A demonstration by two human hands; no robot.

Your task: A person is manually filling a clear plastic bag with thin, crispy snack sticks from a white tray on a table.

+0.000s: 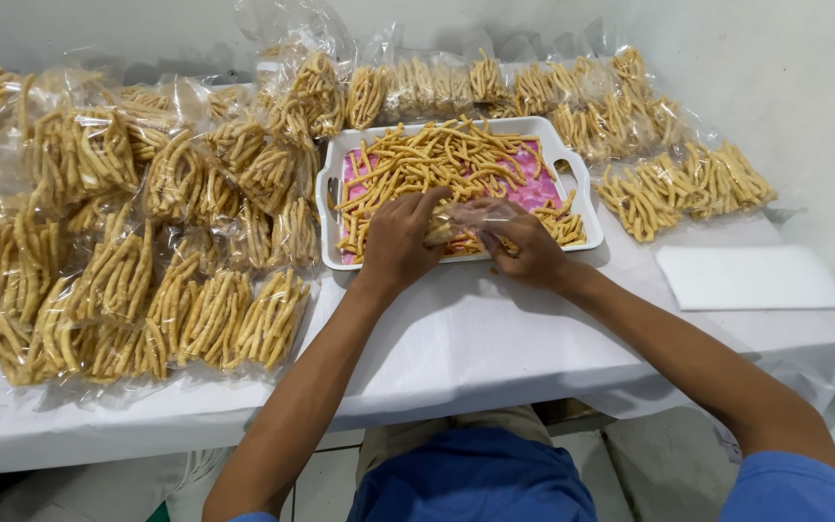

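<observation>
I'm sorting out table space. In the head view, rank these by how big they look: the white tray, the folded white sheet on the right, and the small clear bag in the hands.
1. white tray, largest.
2. folded white sheet, clearly smaller in area.
3. small clear bag, smallest, held between left hand and right hand, partly hidden.

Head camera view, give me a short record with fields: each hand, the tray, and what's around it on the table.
left hand: over the tray's near edge, pushing snack sticks into a small clear bag
right hand: holds the clear bag's other side, fingers pinched on the plastic
tray: white tray with handles, pink inside, loose yellow snack sticks heaped in it
left of tray: many filled clear bags of sticks piled together
behind and right of tray: more filled bags in rows
table: white covering; a flat white sheet at right
</observation>
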